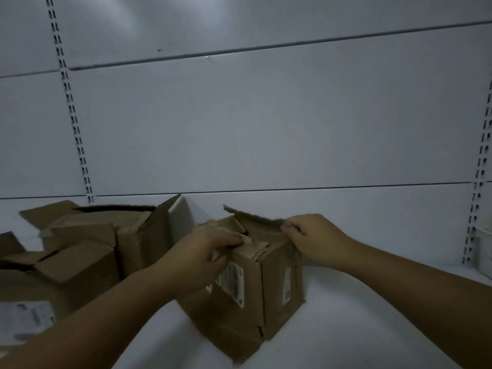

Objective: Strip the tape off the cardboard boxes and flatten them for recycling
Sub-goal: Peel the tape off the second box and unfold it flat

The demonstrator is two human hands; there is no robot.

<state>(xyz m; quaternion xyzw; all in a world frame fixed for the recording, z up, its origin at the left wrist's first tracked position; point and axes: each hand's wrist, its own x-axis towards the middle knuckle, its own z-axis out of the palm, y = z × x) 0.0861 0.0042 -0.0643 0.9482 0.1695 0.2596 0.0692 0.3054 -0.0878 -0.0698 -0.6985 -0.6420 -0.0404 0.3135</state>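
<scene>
A small brown cardboard box (253,296) stands on the white shelf (346,328) in the middle, one corner toward me, with white labels on two sides. Its top flaps are torn and partly raised. My left hand (210,249) lies over the near left top edge, its fingers pinching a torn piece of flap or tape at the top. My right hand (311,238) grips the ragged edge of the raised right flap (261,222). Whether that piece is tape or cardboard I cannot tell in the dim light.
Several other opened cardboard boxes (87,251) crowd the left side of the shelf, one with a white label at the lower left. A white back panel with slotted uprights (72,110) rises behind. A pale object (484,251) sits at the far right edge.
</scene>
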